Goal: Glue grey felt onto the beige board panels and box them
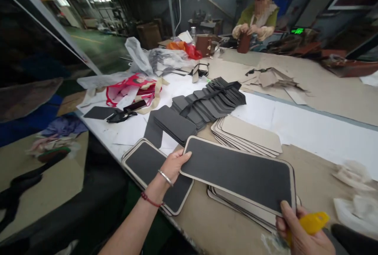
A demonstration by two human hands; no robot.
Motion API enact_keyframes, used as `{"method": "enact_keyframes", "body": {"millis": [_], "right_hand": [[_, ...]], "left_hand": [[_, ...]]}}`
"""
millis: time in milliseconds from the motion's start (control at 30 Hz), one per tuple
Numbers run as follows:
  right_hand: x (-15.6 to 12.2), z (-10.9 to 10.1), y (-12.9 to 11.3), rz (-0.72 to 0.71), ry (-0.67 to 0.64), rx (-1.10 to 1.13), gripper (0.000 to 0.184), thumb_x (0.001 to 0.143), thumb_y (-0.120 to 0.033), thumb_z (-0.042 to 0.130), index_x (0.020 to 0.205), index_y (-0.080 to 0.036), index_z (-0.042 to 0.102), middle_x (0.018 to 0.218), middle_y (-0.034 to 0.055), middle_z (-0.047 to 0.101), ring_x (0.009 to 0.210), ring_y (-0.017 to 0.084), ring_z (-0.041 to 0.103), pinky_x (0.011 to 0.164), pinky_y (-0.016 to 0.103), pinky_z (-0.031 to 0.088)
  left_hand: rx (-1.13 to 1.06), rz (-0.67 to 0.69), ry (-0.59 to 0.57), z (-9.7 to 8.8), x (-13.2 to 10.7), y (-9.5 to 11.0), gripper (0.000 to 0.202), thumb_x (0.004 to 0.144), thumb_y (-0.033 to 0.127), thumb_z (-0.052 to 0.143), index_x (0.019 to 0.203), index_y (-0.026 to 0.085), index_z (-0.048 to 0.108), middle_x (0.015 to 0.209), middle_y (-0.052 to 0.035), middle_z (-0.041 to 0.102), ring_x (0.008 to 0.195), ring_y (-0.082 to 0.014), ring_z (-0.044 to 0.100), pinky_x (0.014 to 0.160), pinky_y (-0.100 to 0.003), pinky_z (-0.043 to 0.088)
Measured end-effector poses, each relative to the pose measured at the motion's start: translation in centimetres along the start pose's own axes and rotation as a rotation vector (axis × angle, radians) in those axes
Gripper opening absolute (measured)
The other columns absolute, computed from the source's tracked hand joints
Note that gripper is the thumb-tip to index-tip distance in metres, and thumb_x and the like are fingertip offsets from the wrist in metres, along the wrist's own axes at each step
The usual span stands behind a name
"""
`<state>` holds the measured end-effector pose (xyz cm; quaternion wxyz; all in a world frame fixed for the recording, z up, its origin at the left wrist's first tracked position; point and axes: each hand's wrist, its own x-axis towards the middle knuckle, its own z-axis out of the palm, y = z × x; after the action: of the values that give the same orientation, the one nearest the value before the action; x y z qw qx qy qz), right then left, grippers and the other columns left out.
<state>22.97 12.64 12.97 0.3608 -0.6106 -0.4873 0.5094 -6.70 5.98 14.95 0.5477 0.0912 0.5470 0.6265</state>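
Note:
A long dark grey panel with a pale border (239, 172) is held flat above the table. My left hand (174, 164) grips its left end, thumb on top. My right hand (298, 233) pinches its right corner and also holds a yellow tool (314, 221). Under the panel lies a stack of pale boards (236, 209). Another pile of bordered dark panels (147, 164) sits at the table's near edge, just under my left wrist.
Fanned dark grey pieces (206, 105) and beige boards (251, 134) lie beyond. A red-and-white bag (130, 89), plastic bags (153, 60) and cardboard scraps (271, 79) sit farther back. A person (258, 18) works at the far end. White rags (354, 184) lie right.

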Motion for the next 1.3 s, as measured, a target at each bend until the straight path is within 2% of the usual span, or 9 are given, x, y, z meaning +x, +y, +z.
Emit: {"method": "enact_keyframes", "body": {"millis": [100,200,367,433,500,600,767,1067,1300], "right_hand": [[-0.5,1.6,-0.5,0.037,-0.077,-0.047,0.04,0.057,-0.054,0.067,0.062,-0.022,0.043,0.045,-0.0051,0.042,0.038,0.011,0.04,0.036,0.023,0.034],[-1.2,3.6,-1.1,0.068,-0.212,-0.175,0.043,0.054,-0.055,0.068,0.057,-0.021,0.042,0.042,-0.0059,0.039,0.038,0.009,0.037,0.036,0.021,0.031],[-2.1,8.1,-1.7,0.062,-0.578,-0.293,0.043,0.055,-0.052,0.068,0.048,-0.019,0.041,0.04,-0.0064,0.034,0.038,0.006,0.029,0.036,0.019,0.025],[-2.0,9.9,-1.6,0.078,-0.739,-0.303,0.042,0.056,-0.052,0.067,0.05,-0.019,0.042,0.042,-0.0067,0.035,0.04,0.006,0.03,0.039,0.019,0.027],[-2.0,11.2,-1.4,0.09,-0.841,-0.311,0.043,0.058,-0.053,0.065,0.052,-0.019,0.04,0.043,-0.0075,0.033,0.042,0.006,0.029,0.041,0.019,0.027],[-2.2,12.6,-1.0,0.077,-0.874,-0.31,0.043,0.061,-0.054,0.061,0.054,-0.019,0.037,0.044,-0.0084,0.031,0.042,0.006,0.027,0.042,0.019,0.025],[-3.1,13.4,-0.7,0.063,-0.901,-0.336,0.042,0.066,-0.057,0.054,0.057,-0.02,0.037,0.047,-0.0078,0.03,0.045,0.006,0.026,0.044,0.02,0.024],[-3.8,14.0,0.2,0.006,-0.889,-0.433,0.043,0.066,-0.06,0.05,0.057,-0.021,0.034,0.05,-0.0064,0.029,0.047,0.008,0.027,0.045,0.022,0.025],[-5.4,14.8,0.9,-0.032,-0.882,-0.453,0.044,0.066,-0.059,0.051,0.053,-0.021,0.033,0.048,-0.0055,0.031,0.046,0.009,0.03,0.044,0.023,0.027]], "left_hand": [[-0.006,0.02,0.053,-2.6,-0.8,1.1,0.038,0.056,0.033,0.074,0.084,0.009,0.064,0.069,-0.0075,0.068,0.059,-0.0155,0.062,0.061,-0.026,0.05],[0.035,0.04,0.11,-5.8,-1.6,2.9,0.035,0.056,0.032,0.074,0.081,0.009,0.064,0.064,-0.0061,0.067,0.056,-0.0142,0.061,0.057,-0.024,0.049],[0.103,0.008,0.2,-10.8,-2.7,6.3,0.029,0.054,0.027,0.074,0.076,0.01,0.064,0.059,-0.0043,0.065,0.052,-0.0147,0.06,0.052,-0.023,0.049],[0.121,-0.021,0.238,-12.3,-3.0,7.2,0.026,0.055,0.024,0.072,0.075,0.01,0.064,0.058,-0.0049,0.065,0.051,-0.0157,0.06,0.051,-0.024,0.049],[0.14,-0.046,0.277,-13.4,-3.0,7.8,0.025,0.058,0.021,0.071,0.079,0.009,0.064,0.059,-0.0059,0.065,0.05,-0.0164,0.06,0.05,-0.025,0.049],[0.171,-0.08,0.313,-14.7,-3.0,8.0,0.027,0.062,0.019,0.068,0.086,0.007,0.064,0.06,-0.0073,0.066,0.051,-0.0172,0.061,0.051,-0.026,0.05],[0.177,-0.075,0.31,-16.2,-3.0,7.8,0.027,0.066,0.019,0.066,0.09,0.007,0.062,0.062,-0.0079,0.067,0.053,-0.0174,0.062,0.051,-0.025,0.052],[0.176,-0.078,0.328,-17.0,-3.2,7.7,0.015,0.065,0.015,0.065,0.077,0.007,0.062,0.058,-0.0081,0.066,0.051,-0.0162,0.061,0.05,-0.023,0.052],[0.206,-0.108,0.313,-18.5,-3.0,7.4,0.019,0.059,0.019,0.07,0.073,0.007,0.062,0.06,-0.0082,0.066,0.05,-0.0155,0.061,0.052,-0.024,0.051]]}}
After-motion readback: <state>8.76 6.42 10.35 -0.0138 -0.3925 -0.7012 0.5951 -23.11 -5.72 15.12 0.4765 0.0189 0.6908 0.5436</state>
